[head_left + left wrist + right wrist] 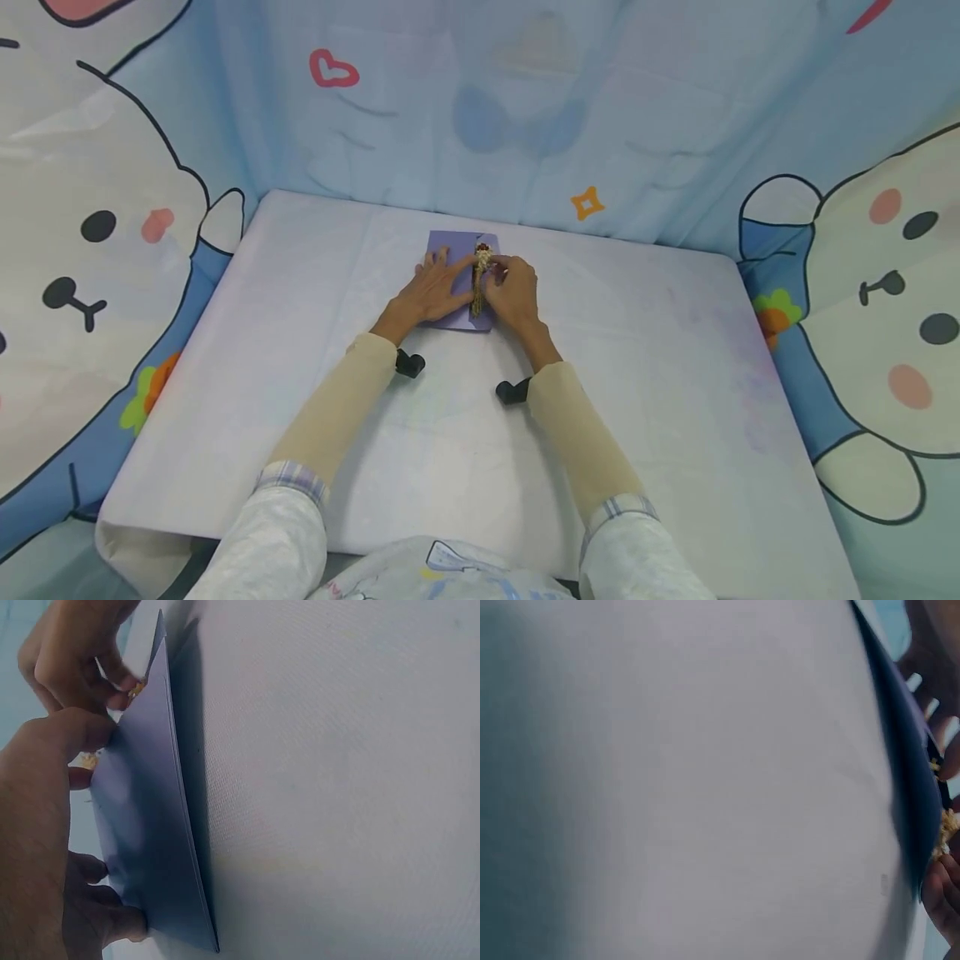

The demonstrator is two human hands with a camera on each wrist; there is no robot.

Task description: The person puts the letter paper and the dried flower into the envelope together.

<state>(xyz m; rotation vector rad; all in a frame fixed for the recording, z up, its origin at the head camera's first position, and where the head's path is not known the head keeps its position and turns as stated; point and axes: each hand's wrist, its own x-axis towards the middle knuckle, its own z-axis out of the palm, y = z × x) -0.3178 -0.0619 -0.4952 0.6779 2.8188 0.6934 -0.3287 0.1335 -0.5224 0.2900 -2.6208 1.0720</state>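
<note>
A flat purple card or folder (pixel 453 242) lies on the white table, and a gold, tassel-like ornament (pixel 477 302) runs down its right part. My left hand (pixel 432 292) rests on the card with fingers spread, its thumb and index finger reaching to the ornament. At the right edge, my right hand (pixel 516 292) has its fingers curled and pinches the ornament. The left wrist view shows the card (pixel 146 810) edge-on, slightly raised from the cloth, with a bit of gold (pixel 136 690) at the right fingertips. Fingers hide part of the ornament.
A white cloth covers the table (pixel 645 400). Printed blue curtains (pixel 405 125) hang behind it and along both sides. A black wrist mount (pixel 409 363) sits at the left wrist, another (pixel 513 392) at the right.
</note>
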